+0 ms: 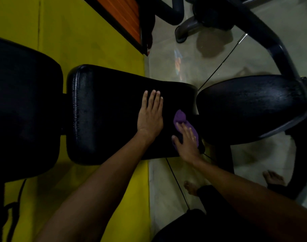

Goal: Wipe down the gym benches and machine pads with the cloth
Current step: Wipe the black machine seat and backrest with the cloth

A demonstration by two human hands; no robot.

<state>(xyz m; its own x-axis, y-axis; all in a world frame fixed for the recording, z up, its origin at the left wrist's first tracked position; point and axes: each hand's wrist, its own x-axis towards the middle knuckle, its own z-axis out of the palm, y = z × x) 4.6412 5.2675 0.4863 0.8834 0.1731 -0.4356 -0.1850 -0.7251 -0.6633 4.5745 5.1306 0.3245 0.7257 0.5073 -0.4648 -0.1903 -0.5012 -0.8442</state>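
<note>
We are wiping the pad (105,110). Our left hand (150,116) lies flat on it. Our right hand (186,142), fingers straight, presses the cloth (179,117) beside it. Next, we think, slide the cloth along.

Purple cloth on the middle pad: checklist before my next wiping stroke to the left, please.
1. Purple cloth pressed under the flat fingers of the right hand: ok.
2. Cloth lying on the middle pad, near its right end: ok.
3. Path leftward free: not ok, the left hand lies flat on the pad right beside the cloth.
4. Cloth damp and clean enough: cannot tell.
5. Rest of the pad already wiped: cannot tell, too dark.
</note>
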